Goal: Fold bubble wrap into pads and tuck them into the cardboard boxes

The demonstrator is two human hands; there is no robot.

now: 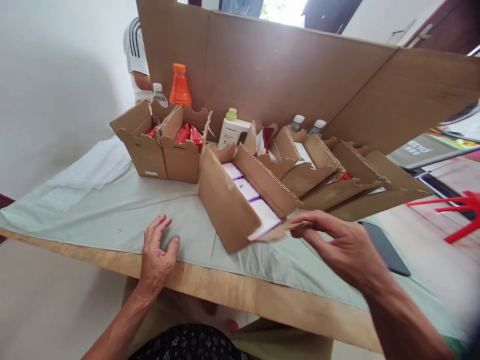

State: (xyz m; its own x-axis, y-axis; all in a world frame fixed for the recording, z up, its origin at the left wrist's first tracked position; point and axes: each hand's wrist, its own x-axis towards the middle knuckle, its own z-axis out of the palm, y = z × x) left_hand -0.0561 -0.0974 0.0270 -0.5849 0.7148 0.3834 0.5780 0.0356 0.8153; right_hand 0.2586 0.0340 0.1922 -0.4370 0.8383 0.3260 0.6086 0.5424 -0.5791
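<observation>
A cardboard box (228, 210) stands in front of me, tilted toward the right, its top open. Inside it lie white packs with purple edges (264, 215) in a row. My right hand (333, 240) pinches the near end flap of this box between thumb and fingers. To the left, my left hand (159, 250) hovers near the table's front edge with fingers apart and holds nothing. Between that hand and the box is bare green-grey cloth (176, 200).
Left behind stand cardboard boxes (182, 160) with red packets; more boxes (318, 180) lean at right. A tall cardboard panel (285, 75) closes off the back. An orange bottle (180, 87) and white jug (232, 131) stand before it. A dark flat device (386, 250) lies right. A person's sleeve (135, 45) shows behind.
</observation>
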